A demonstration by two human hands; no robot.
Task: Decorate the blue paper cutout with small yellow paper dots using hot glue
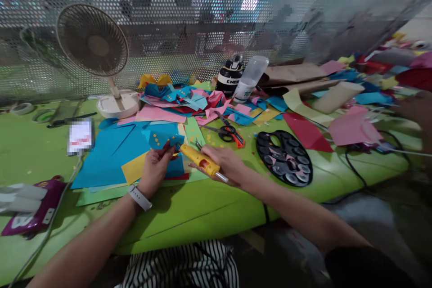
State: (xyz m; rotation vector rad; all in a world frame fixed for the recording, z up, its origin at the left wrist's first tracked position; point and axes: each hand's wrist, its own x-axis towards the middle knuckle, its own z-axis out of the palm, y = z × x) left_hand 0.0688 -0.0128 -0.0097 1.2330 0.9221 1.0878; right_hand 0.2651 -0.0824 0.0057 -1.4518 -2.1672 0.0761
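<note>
My left forearm reaches up from the lower left, and my left hand point(157, 162) is bent inward, fingers nearly closed in a pinch on a small blue paper piece point(160, 137) dotted with yellow squares. That piece is held over the large blue sheets point(104, 155), and a yellow paper point(134, 168) lies just beside my wrist, where I wear a pale watch band point(140, 198). My right forearm comes in from the lower right, and my right hand point(221, 157) is curled around a yellow glue gun point(193, 156), closed on its body. The gun slants, its nozzle up and to the left beside my left fingertips; I cannot tell whether it touches them or the paper. A clear glue stick point(222, 177) juts from its back end. A thin dark pointed tool point(198, 145) also pokes out by my right fingers, partly hidden.

The rounded front edge of the green bench point(202, 209) runs below both wrists, with a strip of bare surface between the paper stack and that edge. To my right, green surface shows between my hand and the black palette point(284, 158), which lies near my forearm. Beyond my right hand, the orange-and-black scissors point(231, 134) lie near, with crumpled paper scraps point(189, 101) heaped farther back. On the left, bare bench stretches between the purple tissue pack point(40, 207) and the white fan point(118, 103).
</note>
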